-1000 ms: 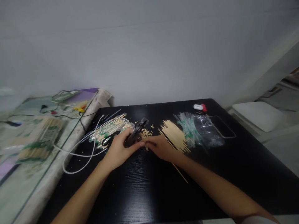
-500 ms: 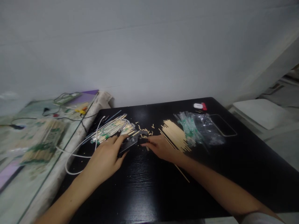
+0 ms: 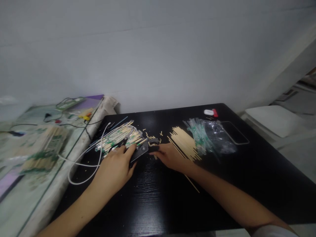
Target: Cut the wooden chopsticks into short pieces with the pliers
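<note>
My left hand [image 3: 115,166] lies over the handles of a black cutter [image 3: 142,149], fingers curled on it; the tool rests low on the black table [image 3: 153,204]. My right hand [image 3: 170,156] is just right of the cutter's jaws, its fingertips pinched together by them; what they hold is hidden. A thin wooden stick [image 3: 192,183] shows on the table under my right forearm. Short cut stick bits [image 3: 154,136] are scattered behind the cutter. A fan of bare sticks [image 3: 184,142] lies to the right of my right hand.
Wrapped sticks [image 3: 118,135], black scissors [image 3: 118,144] and a white cable [image 3: 84,163] lie at the left. Clear wrappers [image 3: 207,133], a phone [image 3: 235,133] and a small white-and-red object [image 3: 211,112] sit at the back right. A cluttered glass-topped side table [image 3: 37,154] adjoins the left edge.
The cutter, held tilted up a second ago, has come down onto the table. My left hand slid back and left along its handles. My right hand barely moved.
</note>
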Motion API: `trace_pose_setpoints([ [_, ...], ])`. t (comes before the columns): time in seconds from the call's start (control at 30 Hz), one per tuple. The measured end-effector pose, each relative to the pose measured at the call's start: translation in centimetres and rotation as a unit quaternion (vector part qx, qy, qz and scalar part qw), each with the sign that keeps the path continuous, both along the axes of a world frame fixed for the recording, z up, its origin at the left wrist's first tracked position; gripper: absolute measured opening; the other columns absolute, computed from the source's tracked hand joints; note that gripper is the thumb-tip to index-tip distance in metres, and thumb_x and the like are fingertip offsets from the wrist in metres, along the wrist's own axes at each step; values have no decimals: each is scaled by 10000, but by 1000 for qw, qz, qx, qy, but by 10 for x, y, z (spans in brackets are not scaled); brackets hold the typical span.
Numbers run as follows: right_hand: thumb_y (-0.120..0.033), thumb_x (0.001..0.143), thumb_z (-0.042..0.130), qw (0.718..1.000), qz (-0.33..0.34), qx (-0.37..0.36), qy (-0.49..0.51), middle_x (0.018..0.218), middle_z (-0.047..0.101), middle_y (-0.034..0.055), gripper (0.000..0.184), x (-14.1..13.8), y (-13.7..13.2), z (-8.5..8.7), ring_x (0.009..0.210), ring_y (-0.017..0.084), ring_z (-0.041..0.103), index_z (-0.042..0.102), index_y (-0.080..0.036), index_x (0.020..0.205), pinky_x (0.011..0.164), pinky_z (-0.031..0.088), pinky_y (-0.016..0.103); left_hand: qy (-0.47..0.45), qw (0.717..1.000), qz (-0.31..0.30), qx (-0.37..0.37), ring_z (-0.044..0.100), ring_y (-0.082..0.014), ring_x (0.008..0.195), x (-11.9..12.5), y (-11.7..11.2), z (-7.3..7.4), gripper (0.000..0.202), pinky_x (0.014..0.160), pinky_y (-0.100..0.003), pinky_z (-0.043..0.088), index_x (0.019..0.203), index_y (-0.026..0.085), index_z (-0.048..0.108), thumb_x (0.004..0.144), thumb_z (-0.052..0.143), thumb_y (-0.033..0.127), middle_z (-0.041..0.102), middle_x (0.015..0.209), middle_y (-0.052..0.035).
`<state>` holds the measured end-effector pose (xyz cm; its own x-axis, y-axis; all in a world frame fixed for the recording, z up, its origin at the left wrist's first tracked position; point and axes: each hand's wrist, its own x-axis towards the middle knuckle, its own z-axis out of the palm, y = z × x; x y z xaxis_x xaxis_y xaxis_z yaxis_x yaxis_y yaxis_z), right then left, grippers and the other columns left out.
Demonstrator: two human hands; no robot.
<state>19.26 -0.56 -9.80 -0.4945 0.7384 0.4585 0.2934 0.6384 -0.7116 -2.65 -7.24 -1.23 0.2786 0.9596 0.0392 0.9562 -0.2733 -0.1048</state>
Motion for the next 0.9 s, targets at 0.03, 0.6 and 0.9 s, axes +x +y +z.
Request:
trace_pose_setpoints([
  [0.03,-219,969,683,1000,-2,0,-3,838,799,35,127,0,0,0,746,172,735,771,-188,882,705,494,239,5,1000,1,-3,696,-347,866,0,0,0,419,792,-465,557,1350,155,582,954,546,287,668,984,-142],
  [0.6,-232,981,668,1000,-2,6,-15,866,794,58,134,-1,-1,-4,794,189,735,755,-177,896,745,505,258,19,1000,-7,-10,680,-327,814,-3,-1,0,446,777,-443,530,1366,152,558,929,525,233,652,928,-127],
  [0.9,-232,976,679,1000,-6,2,-17,878,805,50,119,-1,-2,0,789,188,747,770,-188,913,748,515,255,31,999,-5,-14,691,-344,833,-2,-1,1,436,786,-457,539,1361,164,562,933,528,244,670,963,-141],
])
